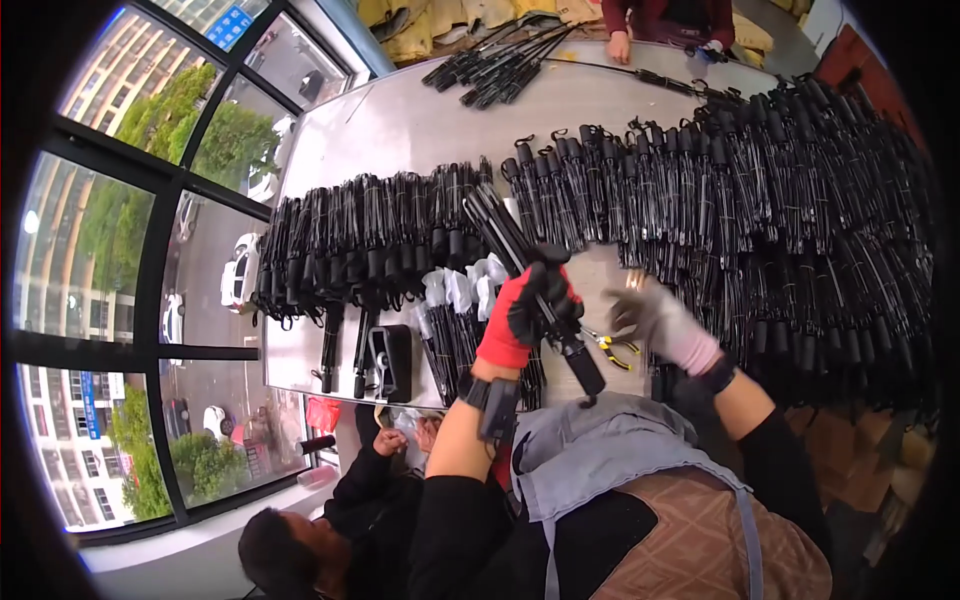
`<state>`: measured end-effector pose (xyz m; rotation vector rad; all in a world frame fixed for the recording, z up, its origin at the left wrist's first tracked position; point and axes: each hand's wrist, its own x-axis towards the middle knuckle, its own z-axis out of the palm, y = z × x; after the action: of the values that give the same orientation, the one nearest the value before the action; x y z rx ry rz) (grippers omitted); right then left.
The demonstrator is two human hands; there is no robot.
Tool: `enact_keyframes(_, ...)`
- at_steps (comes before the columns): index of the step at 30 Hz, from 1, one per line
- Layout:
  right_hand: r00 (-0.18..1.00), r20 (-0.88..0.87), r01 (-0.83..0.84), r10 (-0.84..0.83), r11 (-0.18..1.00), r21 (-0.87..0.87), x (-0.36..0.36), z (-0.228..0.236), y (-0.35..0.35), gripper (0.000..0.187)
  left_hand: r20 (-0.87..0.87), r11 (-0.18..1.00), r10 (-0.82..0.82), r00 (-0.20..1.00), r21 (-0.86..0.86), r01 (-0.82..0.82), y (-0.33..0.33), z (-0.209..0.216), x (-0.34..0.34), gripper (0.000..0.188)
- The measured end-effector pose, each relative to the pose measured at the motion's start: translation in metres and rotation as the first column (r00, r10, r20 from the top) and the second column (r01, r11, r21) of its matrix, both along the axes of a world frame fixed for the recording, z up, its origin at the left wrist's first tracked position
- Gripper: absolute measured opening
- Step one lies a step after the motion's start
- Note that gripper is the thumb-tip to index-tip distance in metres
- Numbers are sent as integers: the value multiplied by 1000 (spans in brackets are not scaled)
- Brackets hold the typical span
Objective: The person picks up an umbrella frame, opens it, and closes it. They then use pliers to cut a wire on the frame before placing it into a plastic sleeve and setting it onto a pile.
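Observation:
My left hand [530, 310], in a red and black glove, is closed around a folded black umbrella frame [578, 362]. The frame slants, its handle toward me and its metal ribs pointing up and left over the table. To its right hovers my right hand [665, 325], in a grey and pink glove, slightly blurred. Its fingers are loosely curved and apart, with no held object visible. Pliers with yellow and black grips [615, 352] lie on the table between my hands. Several umbrella frames with clear plastic at their tops [455, 320] lie left of my left hand.
Rows of bundled black umbrella frames cover the table's left [360, 235] and right [760, 190]. A black holder [390, 360] stands at the near left edge. A loose pile [500, 65] lies at the far side, near another person's hand [619, 48]. A seated person [330, 530] works at my left.

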<state>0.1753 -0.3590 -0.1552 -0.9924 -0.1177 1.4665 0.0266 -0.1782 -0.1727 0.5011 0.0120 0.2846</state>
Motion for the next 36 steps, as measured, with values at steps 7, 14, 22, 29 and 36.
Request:
enact_keyframes(7,-200,978,-139,58,986,-87,-21,26,27,40,-233,906,371,899,-120,-405,-21,66,24,45)
enact_keyframes(14,460,888,-235,13,966,107,-21,61,44,30,-102,853,522,847,33,-521,-1,72,35,32)
enact_keyframes(22,731,681,-217,-33,936,278,-23,30,39,28,-63,852,514,856,152,-501,-6,89,51,19)
enact_keyframes(29,480,819,-98,-313,909,405,-12,41,100,33,98,595,753,650,319,-738,1,156,47,31)
enact_keyframes(36,347,885,-187,-311,902,390,38,-17,133,44,-34,491,842,539,463,-738,-16,146,64,40)
